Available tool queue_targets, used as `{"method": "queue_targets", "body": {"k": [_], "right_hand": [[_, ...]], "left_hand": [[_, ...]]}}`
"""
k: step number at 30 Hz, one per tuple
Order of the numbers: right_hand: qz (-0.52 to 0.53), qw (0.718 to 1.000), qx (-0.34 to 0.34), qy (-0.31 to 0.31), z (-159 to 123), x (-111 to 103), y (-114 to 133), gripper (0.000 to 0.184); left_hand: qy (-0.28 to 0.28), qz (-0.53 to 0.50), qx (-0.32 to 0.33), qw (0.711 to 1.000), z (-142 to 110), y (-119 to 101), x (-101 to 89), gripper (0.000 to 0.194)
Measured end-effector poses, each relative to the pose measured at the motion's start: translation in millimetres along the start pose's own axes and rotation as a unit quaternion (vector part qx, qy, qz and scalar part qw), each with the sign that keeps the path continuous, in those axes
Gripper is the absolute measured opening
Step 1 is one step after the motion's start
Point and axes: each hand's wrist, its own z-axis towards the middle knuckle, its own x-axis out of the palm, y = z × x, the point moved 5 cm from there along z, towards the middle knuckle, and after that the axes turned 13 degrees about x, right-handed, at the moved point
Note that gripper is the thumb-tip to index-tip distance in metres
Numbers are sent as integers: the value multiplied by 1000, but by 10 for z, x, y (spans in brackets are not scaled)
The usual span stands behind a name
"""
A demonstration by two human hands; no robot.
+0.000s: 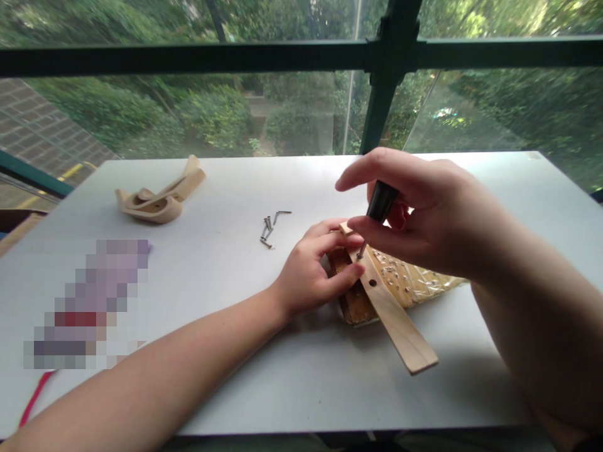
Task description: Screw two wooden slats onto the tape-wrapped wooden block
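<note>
My right hand (424, 213) is closed around the black handle of a screwdriver (380, 199), with the index finger lifted off it. The screwdriver's tip meets a screw head (360, 255) in a flat wooden strip (400, 323). A dark round hole shows in the strip just below that screw. Under the strip lies a brown block (396, 273) wrapped in clear tape, its top pitted with many small holes. My left hand (313, 267) grips the strip's upper part, thumb on the near side and fingers over the far side, partly covering strip and block.
Several loose screws (267, 229) lie on the white table (264, 389), left of the block. Curved wooden pieces (157, 204) rest at the back left. A blurred-out purple item (103, 282) with a red cord (35, 398) lies at the left. Green-framed windows stand behind the table.
</note>
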Motion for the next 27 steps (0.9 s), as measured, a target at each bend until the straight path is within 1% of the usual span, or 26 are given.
{"method": "queue_targets", "body": {"k": [3,6,10,13,14,18,21,24,27], "right_hand": [[-13,1000,-3,-22,-2,5,16,26],[24,999,-2,-27,-10,12,40,20],[103,994,-16,21,-21,52,85,20],[120,992,-7,30,-28,59,67,18],[125,992,1,33,-31,61,51,19],[147,986,22,75,-47,86,-4,35],[142,986,36,83,-48,73,-51,40],[120,988,42,83,-45,40,-92,42],[98,991,32,83,-42,10,-96,39]], "left_hand": [[0,6,0,1000,4,-3,-4,30],[-1,15,6,1000,1,-3,-2,31],[-15,17,27,999,-4,-16,-7,24],[-15,13,25,999,-2,-15,-9,23],[-12,11,20,1000,1,-12,-10,25],[3,-4,12,1000,21,-11,-4,29],[7,-6,13,1000,27,-10,-1,29],[-3,-7,10,1000,13,2,-2,27],[-9,-6,12,1000,-3,10,1,28]]}}
